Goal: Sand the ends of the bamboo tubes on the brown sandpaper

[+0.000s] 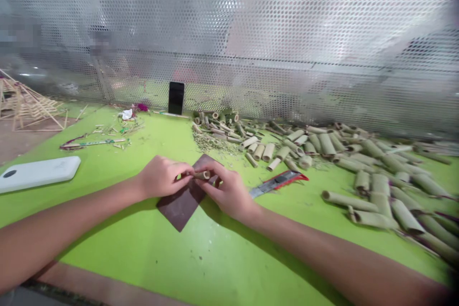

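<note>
A short bamboo tube piece point(202, 175) is pinched between both hands above a dark brown sheet of sandpaper point(182, 203) lying on the green table point(201, 258). My left hand point(161, 177) grips the piece's left end with curled fingers. My right hand point(227, 191) holds its right end, with its fingers resting on the sandpaper. A red-handled utility knife point(278, 182) lies just right of my right hand, blade toward me.
Many cut bamboo tubes point(358, 172) lie heaped across the right and back of the table, with shavings point(211, 143). A black phone point(176, 98) leans on the perforated metal screen point(251, 33). A white power bank point(38, 172) lies left; a stick frame point(25, 105) stands far left.
</note>
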Available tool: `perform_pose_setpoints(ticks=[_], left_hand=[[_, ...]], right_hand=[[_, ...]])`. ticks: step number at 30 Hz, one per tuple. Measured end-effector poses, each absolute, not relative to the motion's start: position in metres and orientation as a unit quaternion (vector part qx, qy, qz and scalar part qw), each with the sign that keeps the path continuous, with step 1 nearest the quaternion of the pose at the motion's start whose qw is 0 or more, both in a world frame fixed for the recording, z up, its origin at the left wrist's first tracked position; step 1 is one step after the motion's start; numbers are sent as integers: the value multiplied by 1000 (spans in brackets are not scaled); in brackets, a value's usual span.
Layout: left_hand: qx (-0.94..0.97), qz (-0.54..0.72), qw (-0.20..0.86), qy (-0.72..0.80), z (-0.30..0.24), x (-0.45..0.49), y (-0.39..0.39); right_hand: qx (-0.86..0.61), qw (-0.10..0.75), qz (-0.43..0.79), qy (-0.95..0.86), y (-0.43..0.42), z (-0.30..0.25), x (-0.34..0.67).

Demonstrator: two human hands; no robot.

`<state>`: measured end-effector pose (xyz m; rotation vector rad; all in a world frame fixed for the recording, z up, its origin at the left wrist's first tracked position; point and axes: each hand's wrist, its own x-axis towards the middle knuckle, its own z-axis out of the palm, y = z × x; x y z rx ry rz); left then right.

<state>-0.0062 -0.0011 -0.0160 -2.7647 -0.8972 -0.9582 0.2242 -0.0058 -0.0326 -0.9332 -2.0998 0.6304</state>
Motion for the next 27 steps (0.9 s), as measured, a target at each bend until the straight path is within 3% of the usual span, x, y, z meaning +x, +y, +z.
perform_pose_setpoints(ticks=[16, 27], left_hand=[[-900, -303, 29, -312, -14, -6, -2], [-894, -349, 7, -280, -9, -5, -5]], right_hand=[[-372, 362, 237, -821, -5, -30, 224], [-309, 398, 308, -807, -9, -33, 224]])
